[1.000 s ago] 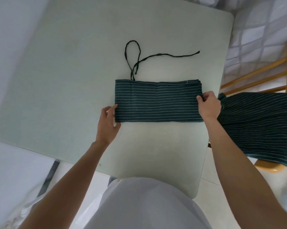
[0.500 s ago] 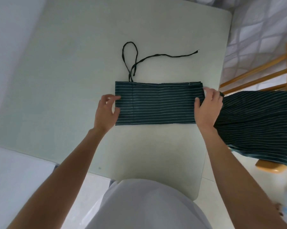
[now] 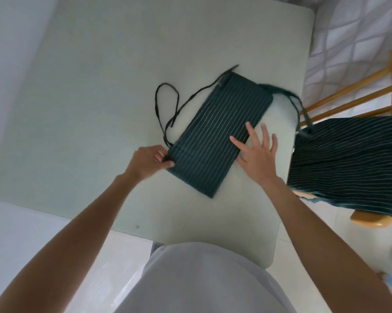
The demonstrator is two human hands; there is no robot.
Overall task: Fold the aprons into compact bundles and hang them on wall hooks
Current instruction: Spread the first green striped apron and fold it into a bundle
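A dark green apron with thin white stripes (image 3: 215, 134), folded into a long band, lies slantwise on the pale table (image 3: 104, 91). My left hand (image 3: 148, 162) pinches its near left corner. My right hand (image 3: 257, 152) has its fingers spread and straight, with the fingertips resting on the band's right edge. The apron's black strings (image 3: 167, 109) trail loose to the left of the band, and another strap (image 3: 301, 107) arcs off its far right corner, blurred.
A second striped apron (image 3: 348, 163) is draped over a wooden chair (image 3: 371, 215) right of the table. The chair's back rails (image 3: 348, 91) stand near the table's right edge. A white wall runs along the left.
The folded band has swung from lying crosswise to slanting, its right end now farther away. My right hand let go of the right end and now lies flat; my left hand pinches the left corner.
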